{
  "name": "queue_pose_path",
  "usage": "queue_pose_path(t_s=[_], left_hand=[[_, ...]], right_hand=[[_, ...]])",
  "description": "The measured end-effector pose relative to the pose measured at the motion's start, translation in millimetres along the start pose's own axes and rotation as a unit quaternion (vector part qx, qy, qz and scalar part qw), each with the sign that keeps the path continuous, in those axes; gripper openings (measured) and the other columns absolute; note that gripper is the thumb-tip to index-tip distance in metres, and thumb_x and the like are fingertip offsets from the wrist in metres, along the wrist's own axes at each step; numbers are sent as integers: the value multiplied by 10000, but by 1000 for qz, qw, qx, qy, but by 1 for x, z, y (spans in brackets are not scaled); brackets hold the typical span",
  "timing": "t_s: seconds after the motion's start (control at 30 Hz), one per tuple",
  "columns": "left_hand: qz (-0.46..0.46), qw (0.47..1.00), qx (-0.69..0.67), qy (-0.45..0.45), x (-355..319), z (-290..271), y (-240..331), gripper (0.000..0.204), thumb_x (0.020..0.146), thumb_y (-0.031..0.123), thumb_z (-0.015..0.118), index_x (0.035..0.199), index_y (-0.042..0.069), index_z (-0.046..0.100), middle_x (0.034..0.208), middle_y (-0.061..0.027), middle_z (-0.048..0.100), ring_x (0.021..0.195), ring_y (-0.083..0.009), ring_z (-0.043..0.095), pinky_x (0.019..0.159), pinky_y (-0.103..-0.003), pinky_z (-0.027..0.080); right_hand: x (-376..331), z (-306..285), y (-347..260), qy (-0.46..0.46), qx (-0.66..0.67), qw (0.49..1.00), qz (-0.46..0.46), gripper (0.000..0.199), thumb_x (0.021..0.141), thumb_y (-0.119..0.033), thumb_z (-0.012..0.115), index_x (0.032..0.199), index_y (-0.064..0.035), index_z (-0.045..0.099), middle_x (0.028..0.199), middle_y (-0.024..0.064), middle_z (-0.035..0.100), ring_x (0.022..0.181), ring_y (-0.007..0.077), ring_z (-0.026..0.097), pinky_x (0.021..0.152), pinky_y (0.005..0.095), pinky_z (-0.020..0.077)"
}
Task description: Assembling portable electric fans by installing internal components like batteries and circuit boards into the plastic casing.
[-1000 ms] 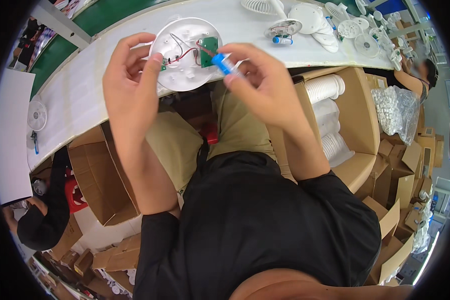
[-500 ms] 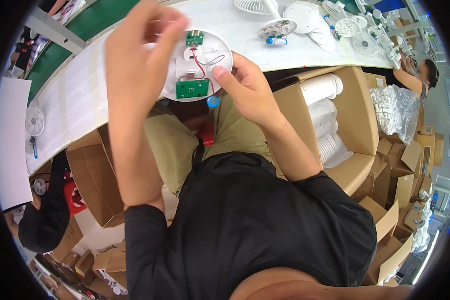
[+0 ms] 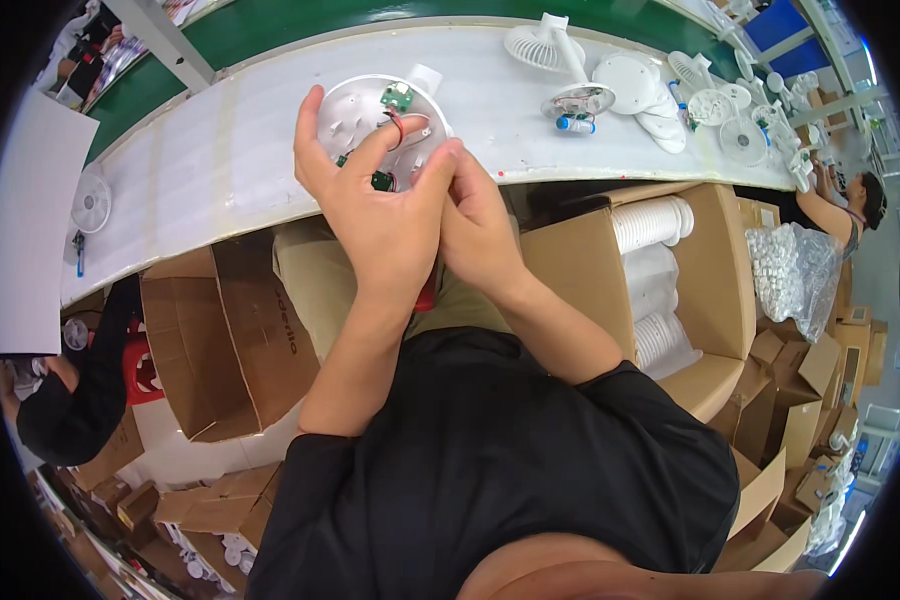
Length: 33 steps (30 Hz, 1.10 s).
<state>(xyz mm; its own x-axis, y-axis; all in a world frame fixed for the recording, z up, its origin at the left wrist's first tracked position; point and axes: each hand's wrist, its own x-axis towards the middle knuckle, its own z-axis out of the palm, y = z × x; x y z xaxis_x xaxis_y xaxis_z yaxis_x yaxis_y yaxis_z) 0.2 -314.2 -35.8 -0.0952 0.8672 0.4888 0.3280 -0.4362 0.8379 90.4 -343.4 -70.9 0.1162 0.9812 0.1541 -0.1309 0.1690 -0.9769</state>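
Observation:
A round white fan base (image 3: 355,100) is held up at the table's near edge, its hollow inside facing me. Inside it sit a small green circuit board (image 3: 397,97) near the top and a second green board (image 3: 382,181), mostly covered by my fingers. Red and black wires (image 3: 394,122) run between them. My left hand (image 3: 380,215) spans the base, thumb towards the right rim, one fingertip among the wires. My right hand (image 3: 482,225) grips the lower right rim, its thumb beside the left thumb. The blue cylinder does not show.
On the white table (image 3: 240,140), a small fan with an open base (image 3: 578,98) lies right, beside stacked white discs (image 3: 630,85) and more fan parts. Another fan (image 3: 91,204) lies far left. Open cartons (image 3: 580,260) flank my legs. Other people work at both sides.
My left hand has come down from above the base into its inside, onto the wires. The base has tilted, and the blue cylinder that hung below it is out of sight.

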Motion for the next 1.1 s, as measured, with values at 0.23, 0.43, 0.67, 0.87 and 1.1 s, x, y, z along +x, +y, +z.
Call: queue_pose_path(t_s=[0.23,0.43,0.67,0.87,1.1], left_hand=[[-3,998,-34,-44,4,-5,-5,200,744,138,773,924,58,744,1527,-146,337,1331,-337,370,1078,-402,342],[16,1000,11,-24,1,-3,-4,123,772,111,743,863,34,712,1508,-149,370,1308,-336,427,1069,-391,364],[-71,976,-181,-102,16,-28,-21,79,806,91,683,815,25,640,1490,-149,383,1289,-350,432,1047,-389,387],[38,991,-35,-127,13,-34,-26,59,851,69,622,858,22,589,1473,-166,390,1231,-310,456,969,-353,432],[31,985,-142,-88,17,-29,-36,96,847,60,607,927,16,578,1326,-188,522,1115,-309,536,914,-343,442]], right_hand=[[-4,6,1,27,44,999,-3,294,989,-49,491,1278,2,510,1046,72,604,862,92,540,743,210,467],[-6,13,3,13,38,999,-27,346,1001,-63,504,1341,-4,477,1116,86,608,938,108,578,790,212,491],[-12,5,-2,37,181,981,55,361,1007,-72,511,1357,-7,452,1170,115,613,1018,130,609,854,232,529],[-12,4,-9,43,172,982,66,387,1000,-73,523,1370,-8,429,1200,124,603,1037,151,616,871,256,548],[-1,-8,-9,53,-5,996,-74,430,923,-22,586,1340,-21,481,1190,124,593,960,182,610,775,280,540]])
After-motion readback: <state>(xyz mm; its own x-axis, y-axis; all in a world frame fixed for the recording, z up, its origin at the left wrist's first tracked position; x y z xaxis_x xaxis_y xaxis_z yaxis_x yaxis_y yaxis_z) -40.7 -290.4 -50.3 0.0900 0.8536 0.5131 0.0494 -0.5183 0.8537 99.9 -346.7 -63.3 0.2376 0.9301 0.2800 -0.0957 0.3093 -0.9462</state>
